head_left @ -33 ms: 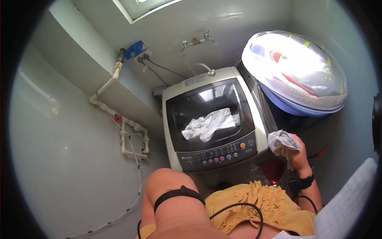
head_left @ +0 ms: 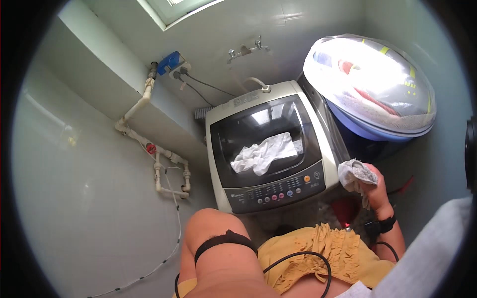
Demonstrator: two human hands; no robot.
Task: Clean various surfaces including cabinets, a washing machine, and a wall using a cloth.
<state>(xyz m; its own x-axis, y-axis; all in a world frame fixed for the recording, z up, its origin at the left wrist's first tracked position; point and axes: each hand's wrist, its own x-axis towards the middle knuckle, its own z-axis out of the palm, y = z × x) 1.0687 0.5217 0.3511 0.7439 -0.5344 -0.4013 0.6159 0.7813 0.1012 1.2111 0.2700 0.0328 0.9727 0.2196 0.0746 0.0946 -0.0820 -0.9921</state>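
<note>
White pipes (head_left: 134, 107) with a red valve (head_left: 151, 148) run along the left-hand wall, while the left hand is out of view, so I cannot tell its state; next stands the washer (head_left: 226, 131), with a white cloth (head_left: 266, 155) at its dark lid, though whether on top or beneath I cannot tell. Just beside its right front corner is a crumpled rag (head_left: 352, 174), grasped in the curled right hand (head_left: 376, 186), with a blue tub (head_left: 357, 125) behind. I judge the step in hand to be holding the rag bunched; the next move seems to call for a firm grip on its loose folds
</note>
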